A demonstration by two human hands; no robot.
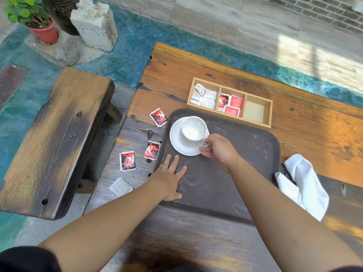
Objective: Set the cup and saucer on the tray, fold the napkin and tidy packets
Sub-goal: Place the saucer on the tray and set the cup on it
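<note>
Cup [194,128] and saucer [184,138] sit together on the tray [235,173], toward its far left corner, the right hand [218,150] pinching the cup's handle in its grip. Beside them the left hand [170,178] lies spread flat on the tray's near left part. Red packets [127,161] lie on the bench [176,75] left of the tray, the crumpled napkin [306,185] against its right rim.

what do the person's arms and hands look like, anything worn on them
Both forearms are bare, with no gloves, watch, rings or bracelets visible on the left hand or the right hand. Dark fabric shows at the bottom left corner, possibly a short sleeve or clothing.
</note>
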